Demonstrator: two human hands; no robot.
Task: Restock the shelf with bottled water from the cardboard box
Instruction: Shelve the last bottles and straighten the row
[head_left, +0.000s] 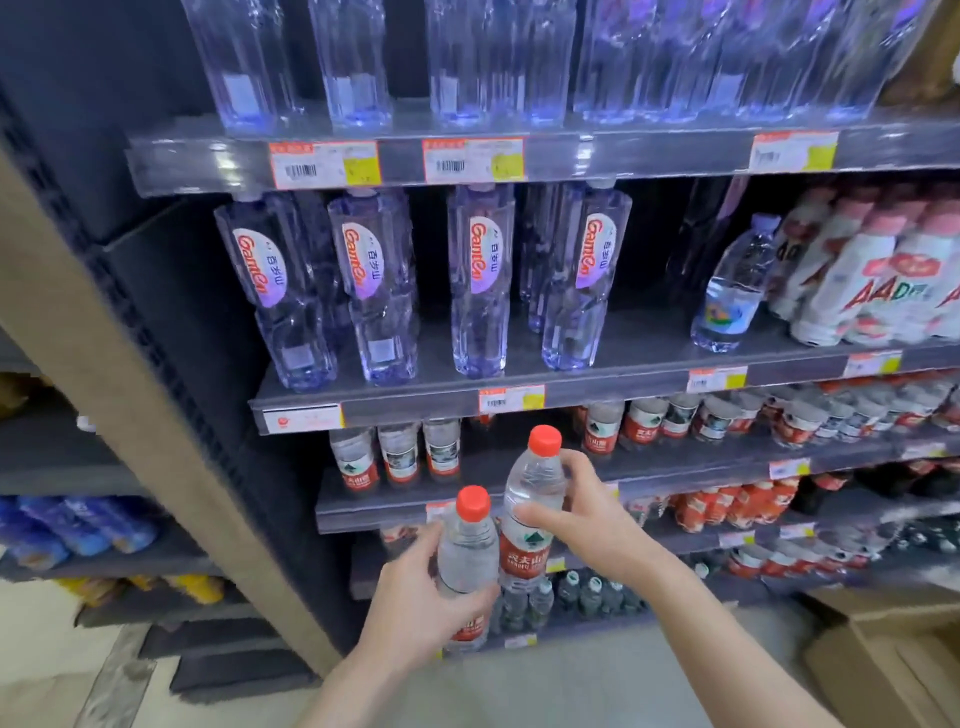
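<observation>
I hold two clear water bottles with red caps and red labels in front of the shelving. My left hand (415, 603) grips the lower bottle (467, 551) around its middle. My right hand (587, 514) grips the taller-held bottle (532, 499) at its shoulder, its cap level with the third shelf (467, 506). That shelf carries three matching bottles (397, 454) at its left and more (644, 423) to the right, with a gap between them behind my bottles. A corner of the cardboard box (883, 654) shows at the bottom right on the floor.
Above, two shelves hold tall clear Ganten bottles (480, 280) with a dark gap to their right. White AD drink packs (878, 280) stand at the right. Green-capped bottles (582, 592) fill a low shelf. A tan upright post (130, 415) borders the left side.
</observation>
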